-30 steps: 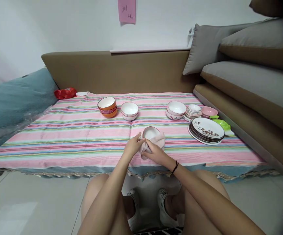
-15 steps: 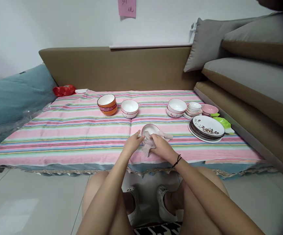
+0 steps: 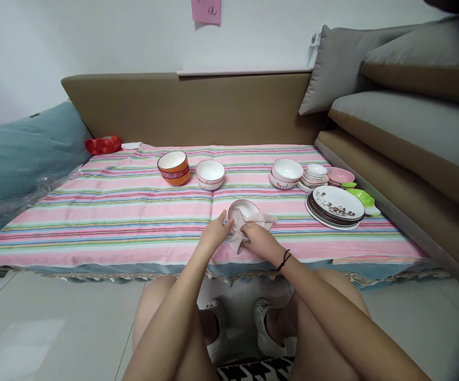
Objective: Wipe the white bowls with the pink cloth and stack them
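A white bowl with a red rim [image 3: 240,206] is tilted toward me near the front of the striped cloth. My left hand [image 3: 216,232] grips its left side, the thumb along the rim. My right hand [image 3: 259,239] has its fingers wrapped in a pale pink cleaning cloth [image 3: 267,219], pressed inside the bowl. The cloth hides the bowl's lower part, and one corner hangs below the rim. Behind the bowl, to its left, two nested white bowls [image 3: 210,172] stand upright.
Orange bowls [image 3: 177,177] are stacked at left. To the right stand white bowls [image 3: 287,172], small dishes [image 3: 315,172], a pink bowl [image 3: 342,175], patterned plates [image 3: 338,203] and a green leaf-shaped dish [image 3: 362,199]. Stacked cushions [image 3: 404,116] border the right side; a red bundle [image 3: 103,145] lies at far left.
My right hand has shifted slightly left and down with the cloth, its fingers now deeper in the folds. My left hand keeps its hold on the bowl.
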`<state>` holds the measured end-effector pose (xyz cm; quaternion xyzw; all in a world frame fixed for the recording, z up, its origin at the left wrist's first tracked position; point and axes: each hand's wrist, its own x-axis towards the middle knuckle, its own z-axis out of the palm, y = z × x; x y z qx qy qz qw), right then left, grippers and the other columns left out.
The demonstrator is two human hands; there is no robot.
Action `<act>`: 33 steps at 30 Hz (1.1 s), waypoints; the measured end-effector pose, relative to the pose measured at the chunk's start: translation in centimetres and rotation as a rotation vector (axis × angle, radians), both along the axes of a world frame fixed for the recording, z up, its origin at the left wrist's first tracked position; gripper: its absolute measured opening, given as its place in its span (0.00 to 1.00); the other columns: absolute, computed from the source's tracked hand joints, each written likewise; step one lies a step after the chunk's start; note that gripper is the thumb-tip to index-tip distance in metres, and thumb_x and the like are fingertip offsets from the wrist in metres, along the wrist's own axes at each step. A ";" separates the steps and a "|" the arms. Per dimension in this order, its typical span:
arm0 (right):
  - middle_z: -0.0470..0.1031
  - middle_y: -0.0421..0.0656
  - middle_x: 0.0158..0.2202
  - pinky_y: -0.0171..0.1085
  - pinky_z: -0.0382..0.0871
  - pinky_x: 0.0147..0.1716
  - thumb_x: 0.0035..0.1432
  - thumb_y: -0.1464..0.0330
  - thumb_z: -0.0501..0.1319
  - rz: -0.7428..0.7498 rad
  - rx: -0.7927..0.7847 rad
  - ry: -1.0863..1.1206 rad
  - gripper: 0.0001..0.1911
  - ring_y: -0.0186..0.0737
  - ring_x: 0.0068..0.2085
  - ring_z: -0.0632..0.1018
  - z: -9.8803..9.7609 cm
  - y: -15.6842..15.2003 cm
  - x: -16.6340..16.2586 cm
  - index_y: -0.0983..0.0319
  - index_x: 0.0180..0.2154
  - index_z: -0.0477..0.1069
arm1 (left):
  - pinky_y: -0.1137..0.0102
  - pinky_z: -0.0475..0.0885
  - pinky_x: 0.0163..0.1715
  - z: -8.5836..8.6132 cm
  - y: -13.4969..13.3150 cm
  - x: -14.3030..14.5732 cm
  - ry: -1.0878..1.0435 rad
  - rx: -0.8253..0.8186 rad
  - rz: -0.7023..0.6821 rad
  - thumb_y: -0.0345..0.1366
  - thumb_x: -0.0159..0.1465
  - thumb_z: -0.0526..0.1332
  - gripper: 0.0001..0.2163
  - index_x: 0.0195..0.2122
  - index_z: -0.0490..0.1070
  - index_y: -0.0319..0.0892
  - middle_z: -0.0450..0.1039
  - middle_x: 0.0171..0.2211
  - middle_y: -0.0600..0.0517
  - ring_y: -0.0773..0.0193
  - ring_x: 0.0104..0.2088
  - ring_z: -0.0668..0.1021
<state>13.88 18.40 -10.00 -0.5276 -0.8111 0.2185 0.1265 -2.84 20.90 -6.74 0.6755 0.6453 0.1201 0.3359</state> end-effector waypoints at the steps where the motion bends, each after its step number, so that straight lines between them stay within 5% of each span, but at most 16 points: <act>1: 0.78 0.52 0.44 0.42 0.68 0.49 0.53 0.74 0.63 0.035 -0.010 -0.005 0.11 0.50 0.48 0.77 0.1 0.0 0.0 0.67 0.41 0.74 | 0.63 0.67 0.48 0.0 0.0 0.0 0.016 0.004 0.001 0.46 0.68 0.51 0.28 0.67 0.55 0.41 0.76 0.51 0.40 0.48 0.53 0.76; 5: 0.73 0.49 0.54 0.40 0.64 0.56 0.53 0.74 0.65 0.189 0.066 0.143 0.24 0.46 0.57 0.72 0.5 -0.1 0.0 0.64 0.52 0.69 | 0.61 0.66 0.49 0.0 0.1 0.0 0.042 0.001 -0.001 0.46 0.68 0.50 0.29 0.68 0.54 0.40 0.76 0.51 0.38 0.45 0.53 0.75; 10: 0.74 0.55 0.51 0.49 0.64 0.56 0.54 0.66 0.67 0.108 0.013 -0.104 0.24 0.55 0.55 0.72 0.3 -0.2 0.5 0.66 0.52 0.71 | 0.63 0.66 0.49 0.1 0.1 0.1 -0.003 -0.003 0.007 0.46 0.67 0.52 0.28 0.67 0.56 0.41 0.78 0.48 0.41 0.47 0.53 0.76; 15: 0.54 0.61 0.66 0.64 0.44 0.63 0.45 0.59 0.73 -0.024 0.182 -0.274 0.41 0.68 0.66 0.53 -1.1 -0.1 0.9 0.64 0.59 0.66 | 0.64 0.66 0.50 -0.1 0.0 0.3 -0.021 0.018 -0.018 0.47 0.68 0.51 0.29 0.68 0.54 0.41 0.77 0.50 0.41 0.49 0.53 0.76; 18: 0.55 0.57 0.67 0.66 0.41 0.63 0.47 0.61 0.72 0.019 0.178 -0.242 0.39 0.68 0.66 0.53 -1.3 0.2 0.7 0.62 0.60 0.65 | 0.64 0.64 0.54 -0.7 -0.1 0.6 -0.112 0.022 -0.010 0.45 0.66 0.54 0.31 0.68 0.52 0.38 0.69 0.58 0.38 0.49 0.59 0.71; 22: 0.68 0.52 0.59 0.57 0.52 0.62 0.52 0.64 0.68 0.156 0.058 -0.063 0.28 0.60 0.65 0.58 -0.2 0.9 0.7 0.63 0.55 0.70 | 0.65 0.62 0.58 -1.5 -0.5 1.5 -0.254 0.001 0.033 0.40 0.63 0.58 0.37 0.69 0.42 0.34 0.54 0.67 0.35 0.51 0.65 0.64; 25: 0.73 0.50 0.54 0.48 0.60 0.59 0.62 0.66 0.58 0.238 0.019 0.048 0.15 0.50 0.61 0.67 1.0 1.4 1.6 0.64 0.49 0.73 | 0.63 0.64 0.56 -1.9 -0.7 2.0 -0.274 -0.046 0.054 0.35 0.63 0.57 0.38 0.69 0.35 0.34 0.61 0.63 0.34 0.50 0.59 0.71; 29: 0.78 0.49 0.47 0.43 0.68 0.50 0.66 0.69 0.51 0.054 0.033 0.008 0.15 0.45 0.47 0.77 2.0 1.8 3.3 0.64 0.44 0.75 | 0.64 0.67 0.53 -2.1 -0.4 2.1 -0.255 -0.038 0.069 0.30 0.61 0.55 0.37 0.68 0.37 0.33 0.70 0.56 0.36 0.53 0.54 0.76; 33: 0.65 0.55 0.62 0.46 0.61 0.60 0.60 0.74 0.55 -0.143 0.273 -0.079 0.18 0.51 0.62 0.66 2.2 2.0 4.2 0.68 0.51 0.71 | 0.62 0.68 0.52 -2.1 -0.1 2.0 -0.246 0.003 0.047 0.29 0.60 0.53 0.34 0.67 0.41 0.33 0.69 0.56 0.36 0.51 0.53 0.76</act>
